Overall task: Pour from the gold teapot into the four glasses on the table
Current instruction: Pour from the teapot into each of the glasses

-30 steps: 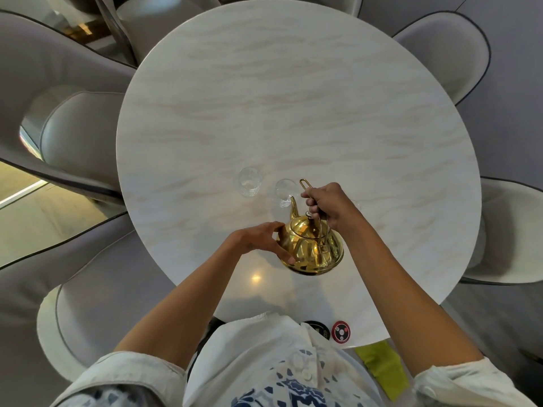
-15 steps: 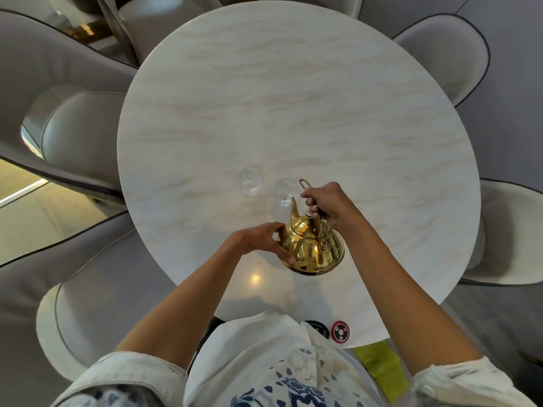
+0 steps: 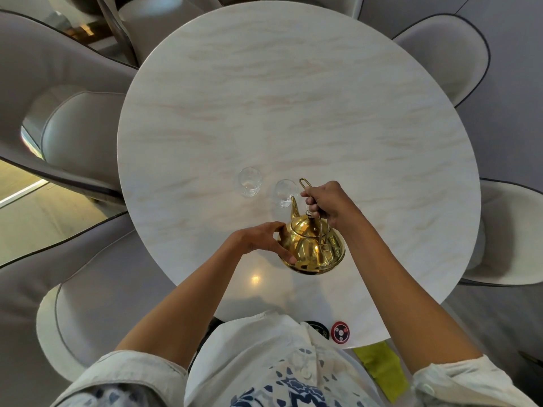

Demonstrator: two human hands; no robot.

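The gold teapot [image 3: 313, 246] hangs above the round marble table [image 3: 293, 98], tipped forward. My right hand [image 3: 326, 202] grips its wire handle from above. My left hand [image 3: 263, 240] presses against the pot's left side and base. The spout points into a clear glass [image 3: 284, 193] just ahead of it. A second clear glass [image 3: 249, 181] stands to the left of that one, apart from it. Only two glasses show; my right hand and arm cover the table to the right of them.
Grey upholstered chairs [image 3: 79, 133] ring the table on all sides. Two round coasters, one black [image 3: 316, 329] and one red [image 3: 340, 331], lie at the near table edge by my shirt. A yellow-green cloth [image 3: 382, 368] sits below the edge.
The teapot and both hands have held almost still over the glass; the pot has shifted only slightly.
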